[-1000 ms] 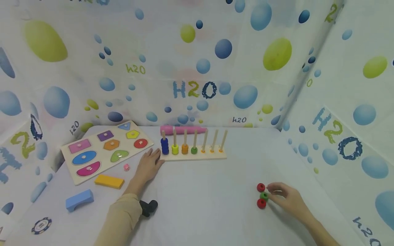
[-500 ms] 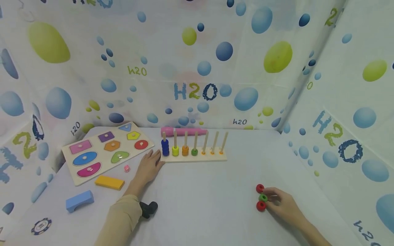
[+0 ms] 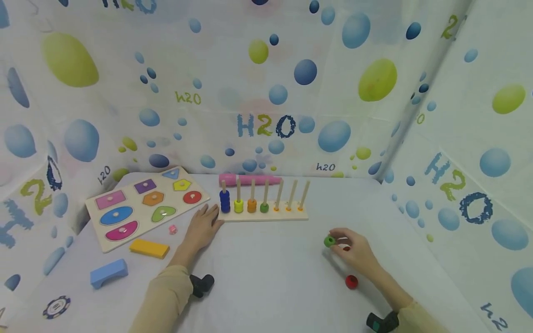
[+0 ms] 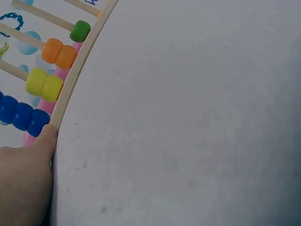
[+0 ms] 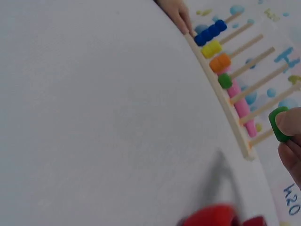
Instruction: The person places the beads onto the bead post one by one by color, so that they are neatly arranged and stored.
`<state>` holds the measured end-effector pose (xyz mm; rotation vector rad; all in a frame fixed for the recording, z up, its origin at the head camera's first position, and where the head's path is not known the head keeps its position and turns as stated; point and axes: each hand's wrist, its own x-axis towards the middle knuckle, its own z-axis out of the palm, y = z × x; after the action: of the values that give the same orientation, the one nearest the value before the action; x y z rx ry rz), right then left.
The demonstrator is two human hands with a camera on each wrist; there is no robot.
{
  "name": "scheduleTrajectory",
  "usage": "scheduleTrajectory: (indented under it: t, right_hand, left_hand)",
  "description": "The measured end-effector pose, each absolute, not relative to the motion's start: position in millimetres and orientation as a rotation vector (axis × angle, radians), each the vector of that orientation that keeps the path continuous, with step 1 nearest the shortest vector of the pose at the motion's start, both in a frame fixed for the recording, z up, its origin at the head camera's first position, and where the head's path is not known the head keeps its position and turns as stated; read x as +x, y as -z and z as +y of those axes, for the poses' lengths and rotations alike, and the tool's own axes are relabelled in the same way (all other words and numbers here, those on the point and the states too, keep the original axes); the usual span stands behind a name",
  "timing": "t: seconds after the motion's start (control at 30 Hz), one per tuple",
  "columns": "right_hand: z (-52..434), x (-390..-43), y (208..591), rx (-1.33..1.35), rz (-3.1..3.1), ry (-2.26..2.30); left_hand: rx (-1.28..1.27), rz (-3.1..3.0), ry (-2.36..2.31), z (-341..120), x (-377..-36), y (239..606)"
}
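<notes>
My right hand (image 3: 356, 252) pinches a green bead (image 3: 329, 241) between thumb and fingertips, above the white table. One red bead (image 3: 351, 282) lies below that hand; another red bead (image 3: 346, 248) is partly hidden by the fingers. At the back of the table stands a wooden peg board (image 3: 263, 219), its pegs upright in a row. Several blue beads (image 3: 225, 202), two yellow beads (image 4: 43, 84), two orange beads (image 4: 59, 53) and a green bead (image 4: 80, 31) sit on separate pegs; three pegs are bare. My left hand (image 3: 201, 229) rests at the board's left end, thumb touching its base.
A shape puzzle board (image 3: 147, 208) lies at the left. Nearer are a small pink die (image 3: 172, 229), a yellow block (image 3: 149, 249), a blue arched block (image 3: 109, 273) and a poker chip (image 3: 56, 307). Behind the pegs lies a pink bottle-shaped object (image 3: 250, 180). Patterned cloth walls surround the table.
My right hand has taken hold of the green bead from between the red ones, lifted it and moved left and away from me toward the peg board. The left hand stays in place.
</notes>
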<state>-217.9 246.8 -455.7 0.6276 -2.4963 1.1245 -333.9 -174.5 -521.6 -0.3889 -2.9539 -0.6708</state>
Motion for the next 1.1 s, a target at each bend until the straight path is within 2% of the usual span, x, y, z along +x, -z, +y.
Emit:
scheduleTrajectory:
  t: [0.27,0.5,0.6,0.77,1.1]
  right_hand:
    - [184,-269,406,0.821,-2.351,-1.218]
    - [150,-337,413,0.867,-2.263,-1.247]
    - [134,-353,408,0.840,-2.286,-1.222]
    - [114,-370,403,0.802,-2.328,-1.205]
    - [103,-379,401,0.838,-2.408,-1.054]
  left_hand:
    - [-0.389,-2.951,0.644,-174,-337,522]
    - [-0.399,-2.953,0.644,-175,-336,523]
    - [-0.398,-2.954,0.652,-175,-335,524]
    - [-0.400,-2.946,0.670,-175,-334,527]
    - [-0.403,-2.928,0.622,-176,-333,525]
